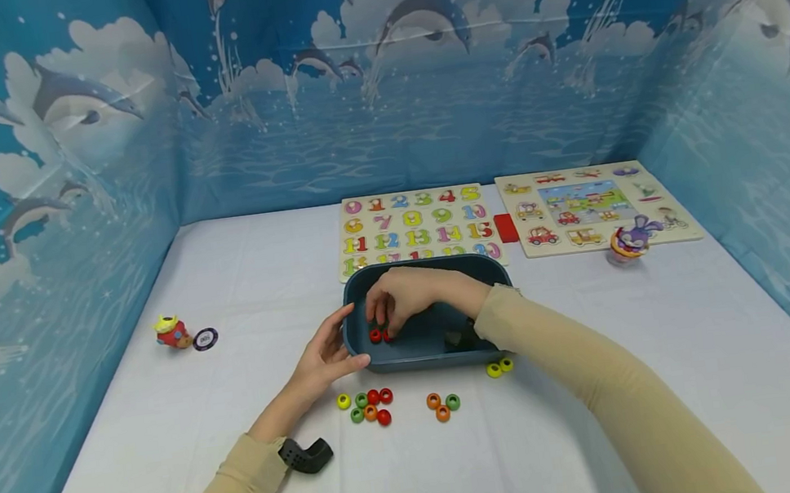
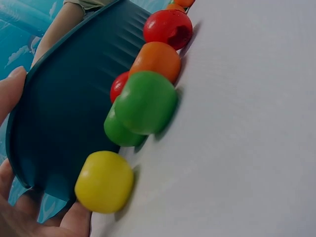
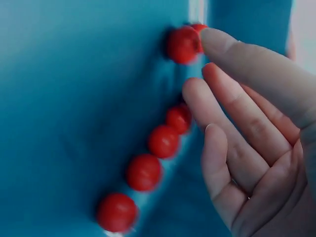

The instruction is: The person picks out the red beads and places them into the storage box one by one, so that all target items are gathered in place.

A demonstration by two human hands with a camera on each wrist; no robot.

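Note:
My left hand (image 1: 324, 362) grips the left end of a dark blue plastic bin (image 1: 439, 361), thumb at its front corner and fingers along its side. In the left wrist view the thumb (image 2: 11, 91) lies at the bin's rim. My right hand (image 1: 408, 290) reaches down inside the bin, where its thumb and a fingertip pinch a red bead (image 1: 387, 336). Another red bead (image 3: 181, 45) touches it in the right wrist view. Below them several red beads (image 3: 144, 172) line up by the bin's wall. The index finger is mostly hidden behind the thumb.
Before the bin lie yellow (image 1: 343, 402), green (image 1: 357, 415), orange (image 1: 443, 413) and red beads (image 1: 384, 417). Behind it are a number board (image 1: 414, 218) and a picture puzzle (image 1: 586, 206). Small toys stand left (image 1: 172, 331) and right (image 1: 633, 239), with a round chip (image 1: 205, 339) at left.

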